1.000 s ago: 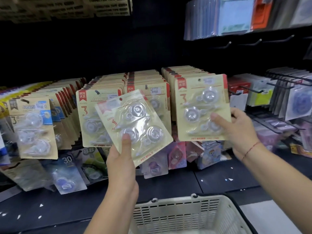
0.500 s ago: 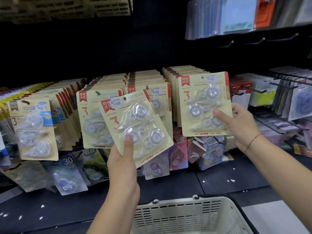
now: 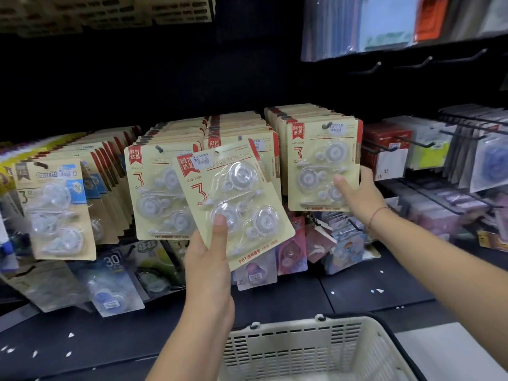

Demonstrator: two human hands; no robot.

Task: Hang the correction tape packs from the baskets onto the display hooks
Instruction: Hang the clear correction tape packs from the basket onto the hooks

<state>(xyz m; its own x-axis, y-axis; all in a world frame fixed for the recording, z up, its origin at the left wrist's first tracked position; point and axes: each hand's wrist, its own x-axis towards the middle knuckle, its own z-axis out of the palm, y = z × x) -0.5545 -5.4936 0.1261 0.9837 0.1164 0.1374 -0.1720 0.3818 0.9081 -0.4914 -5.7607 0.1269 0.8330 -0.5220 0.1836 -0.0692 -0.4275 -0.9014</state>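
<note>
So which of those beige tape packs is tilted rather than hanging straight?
The tilted pack gripped by the left hand, in front of the middle rows. The rest, including the far-right pack held by the right hand, hang square.

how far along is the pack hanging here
Done: full rows of packs hang on the hooks. The right pack looks seated on its hook, with the right grip holding its lower edge. In hand: the left grip holds a tilted pack, not yet on a hook. Left: hanging that one. The basket interior is out of view, so the remainder cannot be told.
</note>
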